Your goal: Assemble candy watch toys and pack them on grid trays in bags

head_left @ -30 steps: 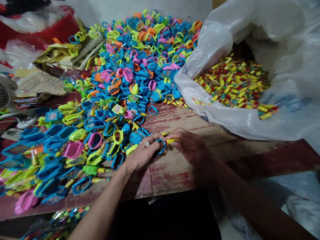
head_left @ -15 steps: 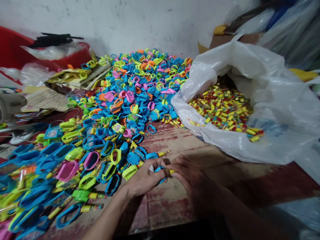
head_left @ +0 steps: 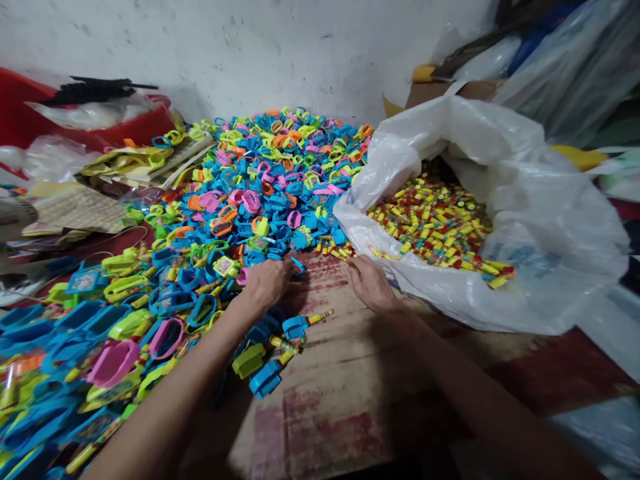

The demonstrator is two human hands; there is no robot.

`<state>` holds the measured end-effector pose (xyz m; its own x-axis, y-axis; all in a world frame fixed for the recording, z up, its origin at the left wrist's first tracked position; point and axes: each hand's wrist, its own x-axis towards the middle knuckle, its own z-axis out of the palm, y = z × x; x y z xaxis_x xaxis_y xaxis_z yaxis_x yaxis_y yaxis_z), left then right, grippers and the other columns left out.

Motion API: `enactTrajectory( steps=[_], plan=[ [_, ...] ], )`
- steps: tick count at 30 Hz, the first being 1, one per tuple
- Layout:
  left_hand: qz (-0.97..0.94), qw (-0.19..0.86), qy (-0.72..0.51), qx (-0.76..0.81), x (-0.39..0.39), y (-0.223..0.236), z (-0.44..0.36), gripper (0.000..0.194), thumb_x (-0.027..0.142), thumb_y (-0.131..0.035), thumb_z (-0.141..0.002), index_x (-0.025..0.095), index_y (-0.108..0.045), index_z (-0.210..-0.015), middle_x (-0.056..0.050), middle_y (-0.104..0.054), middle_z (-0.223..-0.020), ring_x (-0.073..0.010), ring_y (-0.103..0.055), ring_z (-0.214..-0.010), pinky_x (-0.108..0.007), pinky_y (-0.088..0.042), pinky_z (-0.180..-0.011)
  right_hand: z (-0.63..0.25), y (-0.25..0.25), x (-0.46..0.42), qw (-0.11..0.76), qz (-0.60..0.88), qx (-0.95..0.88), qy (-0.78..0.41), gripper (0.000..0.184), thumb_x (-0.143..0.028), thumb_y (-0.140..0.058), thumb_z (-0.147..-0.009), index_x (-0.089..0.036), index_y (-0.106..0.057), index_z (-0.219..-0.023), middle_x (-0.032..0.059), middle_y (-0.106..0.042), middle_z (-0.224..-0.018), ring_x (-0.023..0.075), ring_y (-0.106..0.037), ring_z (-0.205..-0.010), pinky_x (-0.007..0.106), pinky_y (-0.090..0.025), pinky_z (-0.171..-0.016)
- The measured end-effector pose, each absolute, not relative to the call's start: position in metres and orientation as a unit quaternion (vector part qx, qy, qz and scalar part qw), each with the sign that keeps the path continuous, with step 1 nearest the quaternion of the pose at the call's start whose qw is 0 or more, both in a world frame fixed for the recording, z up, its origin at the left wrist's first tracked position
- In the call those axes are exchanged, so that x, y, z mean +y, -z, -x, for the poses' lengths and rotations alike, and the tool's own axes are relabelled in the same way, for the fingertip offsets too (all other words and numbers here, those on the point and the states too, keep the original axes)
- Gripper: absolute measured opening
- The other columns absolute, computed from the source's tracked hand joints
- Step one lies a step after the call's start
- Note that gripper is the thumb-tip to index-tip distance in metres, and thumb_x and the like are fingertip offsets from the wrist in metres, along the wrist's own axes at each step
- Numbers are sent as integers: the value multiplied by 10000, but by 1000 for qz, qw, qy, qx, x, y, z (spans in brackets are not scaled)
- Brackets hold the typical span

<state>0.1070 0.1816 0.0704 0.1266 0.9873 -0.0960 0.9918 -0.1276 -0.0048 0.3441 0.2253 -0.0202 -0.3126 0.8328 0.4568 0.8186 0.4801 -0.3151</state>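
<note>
At the near edge of the toy watch heap, my left hand has its fingers closed on a blue toy watch; the fingertips are partly hidden. My right hand pinches at a small yellow-capped tube beside several loose tubes at the white sack's lip. Nearer me lie a blue toy watch with a tube sticking out, a lime green one and another blue one.
An open white sack on the right holds many yellow and red tubes. More toy watches cover the left side. A red tub and papers stand at the back left, with a wall behind.
My hands have parted and reached forward, the left to the toy watches, the right to the loose tubes. The blue toy watch they held together now lies among those in front of me.
</note>
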Motion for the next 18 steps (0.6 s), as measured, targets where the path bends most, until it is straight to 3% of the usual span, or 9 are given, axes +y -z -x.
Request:
enactTrajectory(
  steps=[3, 7, 10, 14, 18],
  plan=[
    [-750, 42, 49, 658, 210, -53, -105, 253, 306, -500, -952, 147, -698, -962, -120, -688, -844, -248, -663, -801, -331, -473, -698, -329, 9, 242, 232, 549, -803, 9, 271, -159, -392, -947, -95, -609, -1096, 165, -644, -1051, 242, -597, -984, 345, -474, -877],
    [-756, 56, 46, 650, 228, -35, -99, 272, 396, -583, -938, 135, -644, -985, -51, -659, -921, -176, -636, -827, -357, -525, -773, -308, 9, 256, 185, 569, -801, -2, 229, -121, -455, -900, -85, -632, -1041, 200, -634, -1082, 270, -596, -958, 363, -468, -830],
    [-772, 60, 14, 633, 229, -32, -93, 216, 336, -604, -917, 126, -652, -933, -78, -650, -927, -200, -625, -873, -372, -507, -815, -301, 15, 259, 173, 574, -800, -16, 253, -26, -422, -854, -60, -648, -961, 241, -636, -1053, 297, -610, -950, 376, -463, -800],
    [-812, 62, -64, 577, 218, -43, -83, 148, 257, -627, -822, 153, -679, -915, -146, -602, -1084, -289, -560, -1052, -401, -416, -953, -305, 11, 245, 200, 560, -804, -22, 225, -95, -451, -872, -66, -606, -1032, 214, -651, -1023, 296, -608, -972, 366, -454, -830],
    [-839, 93, -119, 522, 190, -60, -80, 178, 253, -564, -824, 153, -655, -939, -143, -553, -1150, -268, -552, -1041, -388, -419, -963, -309, -6, 208, 293, 523, -798, -59, 291, -149, -398, -902, -112, -522, -1162, 143, -670, -971, 244, -631, -864, 331, -468, -765]
  ],
)
